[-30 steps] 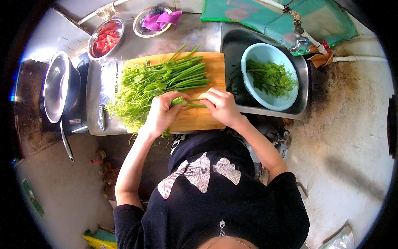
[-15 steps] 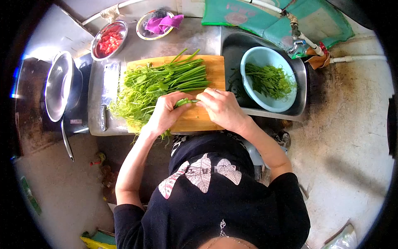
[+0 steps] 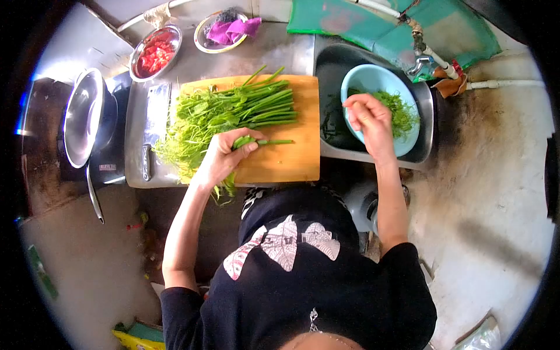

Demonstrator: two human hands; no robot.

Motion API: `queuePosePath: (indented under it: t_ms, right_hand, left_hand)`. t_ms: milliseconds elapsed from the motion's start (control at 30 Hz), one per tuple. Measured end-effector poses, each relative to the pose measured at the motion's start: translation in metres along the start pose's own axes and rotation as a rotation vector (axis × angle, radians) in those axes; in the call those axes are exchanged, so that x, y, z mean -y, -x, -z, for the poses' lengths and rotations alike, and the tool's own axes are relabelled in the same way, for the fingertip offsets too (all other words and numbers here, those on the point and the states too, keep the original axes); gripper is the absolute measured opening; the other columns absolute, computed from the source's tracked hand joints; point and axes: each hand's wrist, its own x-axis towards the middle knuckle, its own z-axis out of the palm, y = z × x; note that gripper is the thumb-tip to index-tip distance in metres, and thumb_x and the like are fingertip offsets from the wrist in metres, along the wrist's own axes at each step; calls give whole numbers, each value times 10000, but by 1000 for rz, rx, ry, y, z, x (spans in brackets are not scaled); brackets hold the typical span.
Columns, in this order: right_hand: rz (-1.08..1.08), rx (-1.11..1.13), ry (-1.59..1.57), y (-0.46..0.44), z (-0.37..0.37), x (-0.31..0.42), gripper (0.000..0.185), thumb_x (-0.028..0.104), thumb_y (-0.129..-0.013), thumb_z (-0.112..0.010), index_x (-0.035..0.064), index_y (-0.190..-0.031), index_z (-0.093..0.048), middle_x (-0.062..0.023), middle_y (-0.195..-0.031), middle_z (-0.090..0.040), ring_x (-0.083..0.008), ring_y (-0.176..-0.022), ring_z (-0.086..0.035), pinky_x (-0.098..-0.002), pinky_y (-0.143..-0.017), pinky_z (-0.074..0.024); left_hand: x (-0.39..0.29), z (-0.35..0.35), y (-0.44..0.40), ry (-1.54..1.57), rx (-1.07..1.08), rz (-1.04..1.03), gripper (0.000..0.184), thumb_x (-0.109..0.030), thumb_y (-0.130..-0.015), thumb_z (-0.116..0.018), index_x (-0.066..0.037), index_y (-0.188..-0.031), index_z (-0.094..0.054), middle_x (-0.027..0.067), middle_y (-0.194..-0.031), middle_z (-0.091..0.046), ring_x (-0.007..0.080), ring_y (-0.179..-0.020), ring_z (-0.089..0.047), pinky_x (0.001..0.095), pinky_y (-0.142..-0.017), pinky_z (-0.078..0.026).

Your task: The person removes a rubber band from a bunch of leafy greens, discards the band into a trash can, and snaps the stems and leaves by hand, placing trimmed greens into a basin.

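My left hand [image 3: 224, 150] is closed around a few leafy green stems [image 3: 274, 142], whose cut ends point right over the wooden cutting board [image 3: 306, 160]. Behind it on the board lies a large pile of leafy green stems [image 3: 216, 111], with its leaves to the left. My right hand [image 3: 371, 121] hovers over the near-left rim of the light blue basin [image 3: 361, 76]. Its fingers are curled together; whether anything sits between them is hidden. Loose greens [image 3: 402, 116] lie in the basin, partly covered by that hand.
The basin stands in a metal sink [image 3: 424, 140] under a tap [image 3: 419, 63]. Left of the board lies a cleaver [image 3: 154, 125]. Further left is a pan [image 3: 84, 119] with its handle sticking out. A bowl of chopped red pieces [image 3: 156, 55] and a bowl with a purple cloth [image 3: 227, 32] stand behind.
My right hand has moved from the stems beside my left hand, rightward to above the basin. My left hand still holds the stems, and their cut ends are now exposed.
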Motion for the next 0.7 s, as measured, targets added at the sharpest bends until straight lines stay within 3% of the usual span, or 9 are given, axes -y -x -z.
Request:
queuePosePath:
  t_ms: [100, 167, 233, 267, 333, 367, 467, 600, 700]
  right_hand:
    - [-59, -49, 589, 0, 33, -53, 144, 76, -878, -638, 41, -1010, -685, -45, -832, -656, -146, -730, -608, -258, -678, -495]
    - [513, -81, 1506, 4, 38, -82, 174, 65, -840, -649, 41, -1009, -682, -76, -929, -677, -235, -850, -639, -349, -792, -518]
    - [416, -23, 1079, 8, 11, -85, 126, 86, -826, -658, 63, -949, -669, -76, -960, -669, -265, -869, -630, -367, -800, -520]
    - [112, -13, 885, 17, -14, -81, 108, 108, -829, -664, 64, -928, -658, -72, -944, -666, -253, -840, -639, -353, -761, -531]
    - [392, 169, 1107, 22, -40, -100, 195, 185, -813, -705, 69, -956, -642, -70, -939, -641, -251, -860, -649, -381, -731, -540]
    - [412, 183, 1122, 24, -53, -106, 211, 175, -795, -717, 51, -933, -616, -92, -924, -618, -279, -870, -636, -381, -717, -537]
    - [366, 223, 1181, 20, -60, -121, 189, 148, -806, -705, 45, -886, -568, -93, -957, -584, -287, -842, -627, -390, -670, -533]
    - [385, 138, 971, 21, -67, -94, 156, 78, -794, -704, 41, -858, -566, -92, -866, -582, -280, -748, -624, -379, -624, -512]
    - [396, 81, 797, 29, -75, -67, 166, 17, -763, -728, 30, -862, -596, -95, -821, -588, -276, -685, -620, -361, -607, -499]
  left_hand:
    - [0, -1, -2, -27, -41, -123, 165, -81, -886, -653, -31, -1040, -682, 45, -953, -702, 105, -886, -604, 265, -840, -455]
    - [-1, -2, 0, 4, -56, -127, 152, -71, -875, -660, -26, -1019, -684, 55, -958, -706, 114, -906, -614, 272, -849, -459]
    - [0, -1, 0, -52, -40, -76, 155, -73, -867, -668, -22, -1013, -686, 60, -969, -709, 124, -914, -626, 286, -854, -468]
    - [0, -3, 2, -53, -34, -71, 155, -73, -867, -668, -22, -1013, -686, 60, -969, -709, 124, -914, -626, 286, -854, -468]
    - [-2, -8, 1, -107, -66, -95, 160, -83, -864, -671, -19, -1011, -687, 83, -965, -708, 146, -915, -643, 296, -854, -475]
    - [-1, -11, -2, -109, -65, -99, 160, -83, -864, -671, -19, -1011, -687, 83, -965, -708, 146, -915, -643, 296, -854, -475]
    - [2, -18, -2, -333, -142, -160, 246, -60, -806, -681, -53, -1052, -682, 151, -976, -673, 320, -874, -641, 343, -810, -503]
    - [33, -33, -17, -521, -268, -439, 298, -29, -788, -660, -61, -1084, -671, 148, -954, -674, 353, -855, -632, 400, -818, -515]
    - [26, -39, -20, -315, -167, -296, 268, -24, -796, -650, -45, -1062, -672, 152, -886, -681, 315, -801, -653, 373, -784, -516]
